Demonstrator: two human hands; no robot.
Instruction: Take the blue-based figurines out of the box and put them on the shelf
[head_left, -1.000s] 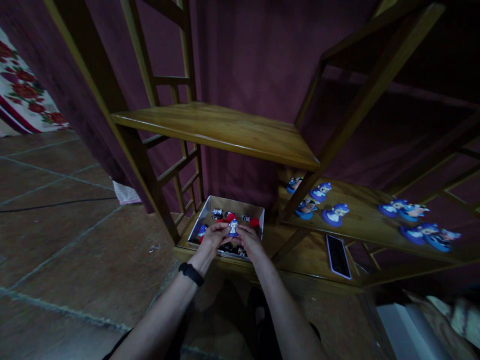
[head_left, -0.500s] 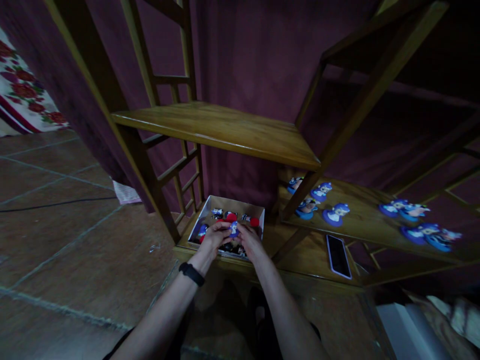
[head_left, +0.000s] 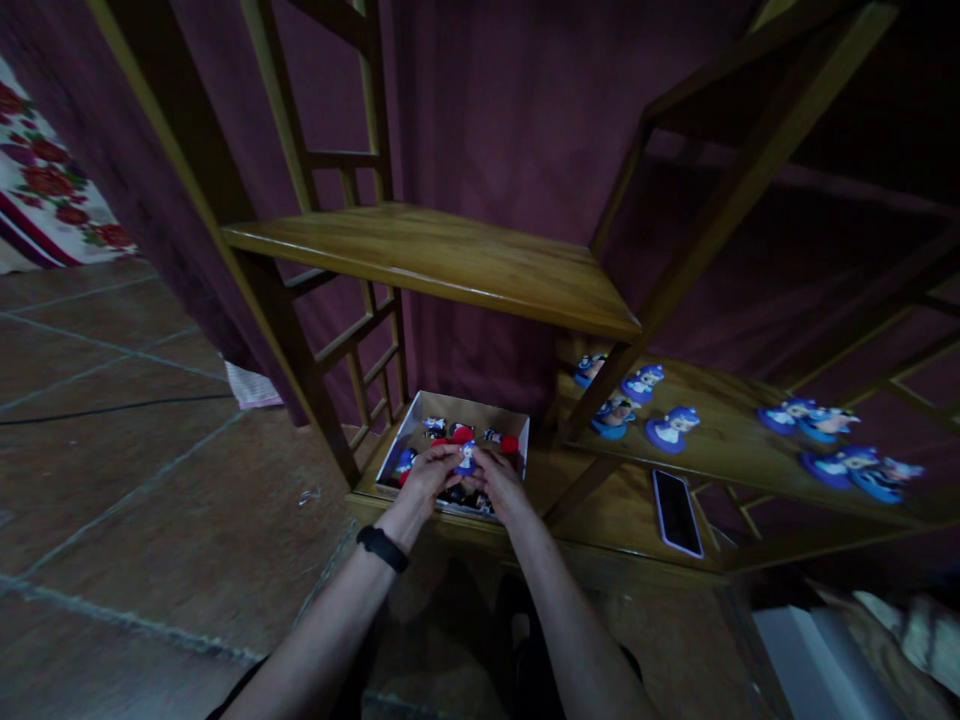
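Observation:
Over a shallow white-walled box (head_left: 501, 415) I hold a small purple-and-white figurine (head_left: 466, 458) between both hands. My left hand (head_left: 429, 473) pinches it from the left, and a dark band circles that wrist. From the right, the fingers of my right hand (head_left: 497, 478) close on the same figurine. Several more figurines lie in the box, among them a black-and-white one (head_left: 434, 426) at the back and one with a red base (head_left: 508, 443) on the right. My hands hide part of the box's contents.
The box stands on the bottom board of a wooden shelf unit (head_left: 435, 255). To the right, several figurines, including a purple one (head_left: 673, 429), stand on a middle shelf. A phone (head_left: 677, 512) lies on the lower board. A purple curtain (head_left: 480, 120) hangs behind.
The figurine has shifted and turned slightly between my fingers. Both hands stay in nearly the same place, and the other things have not moved.

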